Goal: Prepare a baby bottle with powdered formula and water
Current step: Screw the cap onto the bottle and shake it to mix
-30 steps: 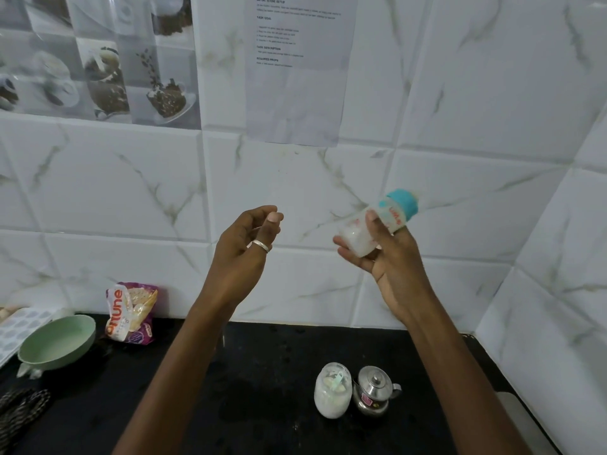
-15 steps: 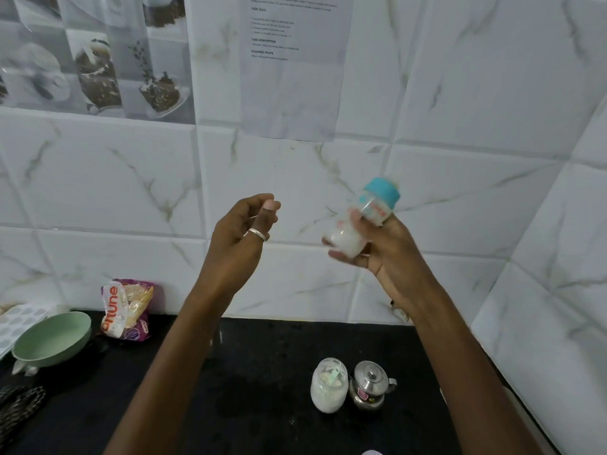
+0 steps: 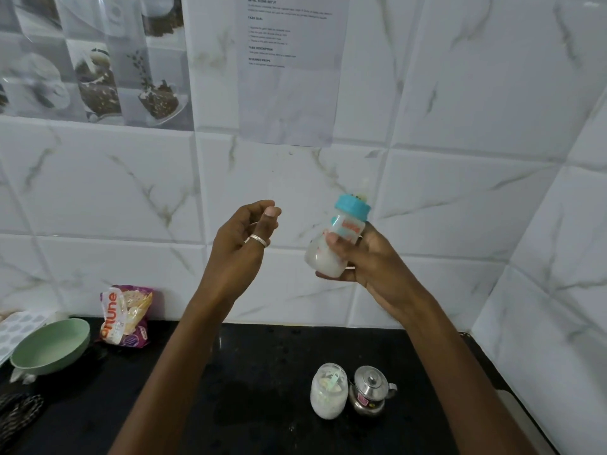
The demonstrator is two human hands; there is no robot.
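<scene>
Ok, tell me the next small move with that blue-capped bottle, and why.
Probably keep shaking. The right hand holds the small clear baby bottle with the blue screw cap tilted, capped, with milky white liquid in its lower part, so filling looks done. The left hand is empty, its grip loose. Whether the powder has dissolved cannot be told.

Two hands are raised above the worktop (image 3: 262, 405), in front of a tiled wall (image 3: 460, 126); the right hand (image 3: 368, 261) holds a baby bottle (image 3: 335, 241), tilted, and the left hand (image 3: 239, 244) sits beside it, apart. On the worktop below, a jar (image 3: 328, 390) touches a lidded pot (image 3: 371, 390) on its right. Far left, a bowl (image 3: 49, 346) lies beside a packet (image 3: 126, 315) leaning against the wall.
</scene>
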